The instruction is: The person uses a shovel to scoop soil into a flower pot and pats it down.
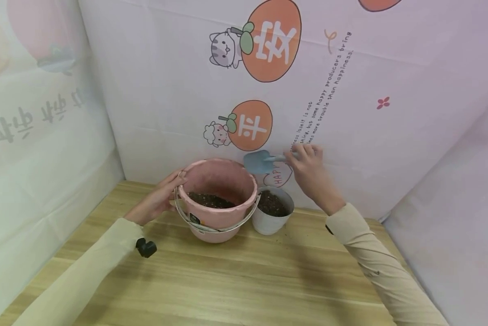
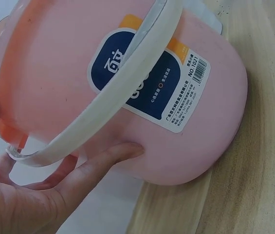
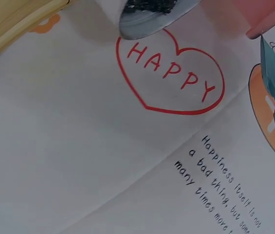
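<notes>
A pink bucket (image 1: 217, 221) with dark soil (image 1: 211, 200) in it stands on the wooden table, its white handle (image 2: 113, 97) hanging down in front. My left hand (image 1: 165, 194) holds the bucket's left side near the rim; in the left wrist view its thumb (image 2: 113, 155) presses the outer wall. My right hand (image 1: 310, 171) grips the handle of a small blue trowel (image 1: 258, 161), raised above the table. The trowel's blade is by the bucket's right rim, above a white pot (image 1: 268, 225) of soil. In the right wrist view only bits of the right fingers show.
The wooden table (image 1: 235, 280) has a few soil crumbs beside the pot. A white printed cloth (image 1: 178, 90) hangs close behind the bucket and pot, with more cloth at both sides. A small black object (image 1: 146, 248) is at the left cuff.
</notes>
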{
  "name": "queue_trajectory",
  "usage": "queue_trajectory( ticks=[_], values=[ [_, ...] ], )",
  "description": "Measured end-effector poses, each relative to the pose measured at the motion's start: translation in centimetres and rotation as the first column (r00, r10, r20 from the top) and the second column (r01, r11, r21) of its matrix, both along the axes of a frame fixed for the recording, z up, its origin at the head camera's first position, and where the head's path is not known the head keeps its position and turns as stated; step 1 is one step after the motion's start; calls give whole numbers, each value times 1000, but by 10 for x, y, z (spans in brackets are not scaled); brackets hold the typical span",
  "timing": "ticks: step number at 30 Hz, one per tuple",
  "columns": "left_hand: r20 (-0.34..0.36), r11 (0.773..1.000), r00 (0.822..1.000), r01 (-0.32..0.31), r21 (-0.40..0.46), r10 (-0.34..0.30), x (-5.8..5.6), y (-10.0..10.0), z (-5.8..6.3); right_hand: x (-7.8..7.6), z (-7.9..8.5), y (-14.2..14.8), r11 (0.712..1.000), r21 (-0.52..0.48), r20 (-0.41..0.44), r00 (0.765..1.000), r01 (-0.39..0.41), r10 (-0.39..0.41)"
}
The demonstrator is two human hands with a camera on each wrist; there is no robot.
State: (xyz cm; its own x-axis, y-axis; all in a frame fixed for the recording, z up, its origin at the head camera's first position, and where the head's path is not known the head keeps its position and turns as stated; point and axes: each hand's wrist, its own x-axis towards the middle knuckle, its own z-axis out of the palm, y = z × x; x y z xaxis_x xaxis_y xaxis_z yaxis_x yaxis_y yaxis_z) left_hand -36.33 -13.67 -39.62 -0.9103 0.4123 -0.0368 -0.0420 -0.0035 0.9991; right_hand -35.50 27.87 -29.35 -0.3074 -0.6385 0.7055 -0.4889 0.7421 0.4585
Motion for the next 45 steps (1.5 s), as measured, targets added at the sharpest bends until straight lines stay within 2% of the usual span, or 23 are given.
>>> queue_trajectory(
  ticks=[4, 8, 13, 19, 24, 27, 30, 34, 38, 41, 43, 45],
  values=[
    [-4, 1000, 1000, -5, 9, 5, 0, 0, 2, 1, 3, -17, 998, 53, -27, 999, -16, 17],
    [-5, 1000, 1000, -3, 19, 3, -1, 0, 2, 2, 4, -35, 984, 169, -25, 998, 53, -50],
    [1, 1000, 1000, -7, 16, 7, -1, 1, 1, 1, 1, -58, 932, 336, 9, 989, 138, -150],
    [15, 1000, 1000, -17, 20, 17, -2, 2, 0, -1, -4, -86, 895, 429, 113, 976, 122, -187],
    [12, 1000, 1000, -12, 9, 12, -1, 1, -2, -5, -11, -106, 829, 548, 122, 969, 116, -216],
    [12, 1000, 1000, -12, 8, 12, 0, 1, -2, -7, -16, -114, 806, 584, 137, 966, 102, -221],
    [19, 1000, 1000, -25, 6, 25, -1, 2, -1, -8, -19, -120, 790, 604, 180, 949, 102, -259],
    [29, 999, 999, -39, 6, 39, -4, 4, 1, -12, -21, -130, 783, 615, 265, 910, 96, -320],
    [22, 999, 999, -41, 5, 40, -3, 4, 2, -20, -28, -140, 783, 616, 297, 896, 84, -330],
    [15, 999, 999, -34, 3, 34, -2, 4, 1, -24, -32, -142, 793, 605, 337, 877, 77, -342],
    [13, 1000, 1000, -26, 5, 26, -1, 4, 1, -26, -33, -142, 811, 582, 403, 843, 64, -356],
    [12, 1000, 1000, -24, 7, 24, -1, 4, 1, -27, -33, -140, 831, 555, 483, 797, 42, -362]
  ],
)
